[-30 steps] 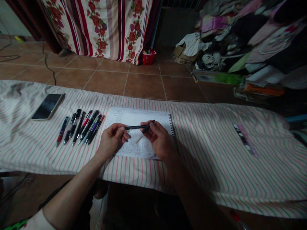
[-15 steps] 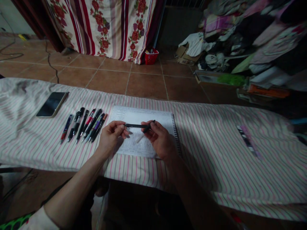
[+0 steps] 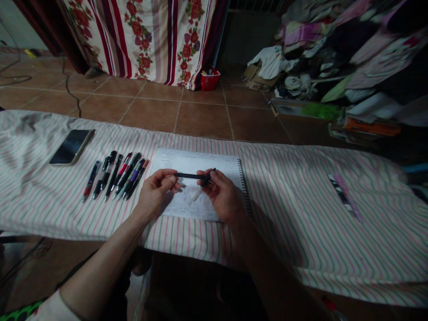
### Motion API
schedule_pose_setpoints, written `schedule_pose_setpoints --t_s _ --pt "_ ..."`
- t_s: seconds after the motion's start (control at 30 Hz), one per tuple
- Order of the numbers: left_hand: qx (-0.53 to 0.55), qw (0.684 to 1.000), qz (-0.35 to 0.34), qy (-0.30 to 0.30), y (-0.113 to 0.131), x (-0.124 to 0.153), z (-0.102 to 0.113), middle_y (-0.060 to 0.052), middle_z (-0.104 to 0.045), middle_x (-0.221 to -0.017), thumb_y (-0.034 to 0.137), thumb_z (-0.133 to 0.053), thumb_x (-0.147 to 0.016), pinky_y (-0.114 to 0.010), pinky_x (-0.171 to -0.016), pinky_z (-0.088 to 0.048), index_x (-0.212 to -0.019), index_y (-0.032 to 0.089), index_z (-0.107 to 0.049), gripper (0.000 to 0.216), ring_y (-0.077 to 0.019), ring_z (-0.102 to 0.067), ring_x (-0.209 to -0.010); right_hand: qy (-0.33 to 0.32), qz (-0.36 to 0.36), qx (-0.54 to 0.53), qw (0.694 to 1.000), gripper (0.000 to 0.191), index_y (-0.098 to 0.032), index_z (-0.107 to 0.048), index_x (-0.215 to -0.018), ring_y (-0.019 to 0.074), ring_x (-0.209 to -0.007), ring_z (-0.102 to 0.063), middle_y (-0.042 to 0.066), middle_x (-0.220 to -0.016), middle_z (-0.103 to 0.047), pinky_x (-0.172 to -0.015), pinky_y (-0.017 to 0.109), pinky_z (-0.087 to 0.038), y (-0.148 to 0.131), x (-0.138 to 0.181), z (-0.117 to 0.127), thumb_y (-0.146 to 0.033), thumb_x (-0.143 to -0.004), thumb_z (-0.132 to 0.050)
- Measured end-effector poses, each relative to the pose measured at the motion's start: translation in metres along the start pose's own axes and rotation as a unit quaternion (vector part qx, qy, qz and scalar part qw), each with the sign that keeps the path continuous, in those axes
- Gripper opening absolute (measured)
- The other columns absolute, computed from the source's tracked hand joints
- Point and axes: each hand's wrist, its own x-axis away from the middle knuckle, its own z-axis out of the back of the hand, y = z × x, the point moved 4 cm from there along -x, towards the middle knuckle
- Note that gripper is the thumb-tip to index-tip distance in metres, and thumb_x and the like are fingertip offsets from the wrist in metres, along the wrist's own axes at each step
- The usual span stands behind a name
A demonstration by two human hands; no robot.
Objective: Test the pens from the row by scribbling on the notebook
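A slim black pen (image 3: 190,176) runs level between my two hands, above a spiral notebook (image 3: 203,159) with written pages. My left hand (image 3: 158,185) pinches its left end between thumb and fingers. Closed around the right end, my right hand (image 3: 220,189) also has a short dark piece (image 3: 207,177) slanting across its fingertips. A pale, translucent stick-like shape (image 3: 194,197) shows below those fingers, in line with the dark piece; whether the two are joined I cannot tell. Left of the notebook, several pens (image 3: 121,176) lie side by side on the striped cloth (image 3: 277,178).
A phone (image 3: 71,147) lies at the cloth's far left. On the right rest a black-and-white strip (image 3: 340,192) and a pink-purple one (image 3: 347,196). Beyond, on the tiled floor, stand a red basket (image 3: 210,81) and a heap of clothes (image 3: 310,53).
The hands and the black pen stay nearly where they were. The pale shape under my right hand shows slightly farther right and looks shorter. The view has shifted a little.
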Motion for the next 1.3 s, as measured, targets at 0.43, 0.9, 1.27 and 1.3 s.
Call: schedule_pose_setpoints --t_s 0.43,0.9,1.27,1.3 --pt "-0.012 0.999 0.033 0.039 -0.009 -0.003 0.006 -0.003 -0.069 -0.061 0.024 -0.071 -0.068 -0.023 -0.059 -0.046 -0.090 0.010 -0.063 0.027 -0.0094 -0.059 -0.053 -0.085 -0.012 -0.005 0.996 0.014 -0.019 -0.059 -0.078 0.0143 -0.071 -0.069 0.006 -0.098 -0.073 -0.067 0.027 -0.051 -0.003 0.005 -0.011 -0.032 -0.076 -0.063" --pt "-0.035 0.999 0.000 0.003 -0.002 -0.003 0.000 0.002 -0.065 -0.062 0.023 -0.072 -0.066 -0.024 -0.058 -0.045 -0.088 0.014 -0.058 0.027 -0.0096 -0.058 -0.054 -0.114 0.001 0.003 0.994 0.014 -0.020 -0.058 -0.080 0.0148 -0.071 -0.068 0.004 -0.096 -0.072 -0.070 0.031 -0.052 -0.006 0.010 -0.015 -0.033 -0.077 -0.063" --pt "-0.095 0.994 0.000 0.060 -0.001 -0.006 0.017 0.002 -0.063 -0.059 0.028 -0.069 -0.067 -0.022 -0.055 -0.044 -0.079 0.015 -0.054 0.023 -0.0080 -0.053 -0.049 0.015 0.223 0.225 0.948 0.021 -0.022 -0.060 -0.094 0.0161 -0.081 -0.068 0.003 -0.089 -0.069 -0.074 0.032 -0.052 -0.022 0.009 0.002 -0.038 -0.082 -0.060" --pt "-0.111 0.991 -0.003 0.071 -0.001 -0.007 0.020 0.002 -0.063 -0.058 0.028 -0.069 -0.067 -0.022 -0.054 -0.043 -0.078 0.015 -0.054 0.023 -0.0082 -0.053 -0.049 0.019 0.248 0.252 0.935 0.021 -0.022 -0.060 -0.096 0.0161 -0.080 -0.068 0.002 -0.086 -0.069 -0.075 0.032 -0.052 -0.024 0.010 0.002 -0.037 -0.082 -0.060"
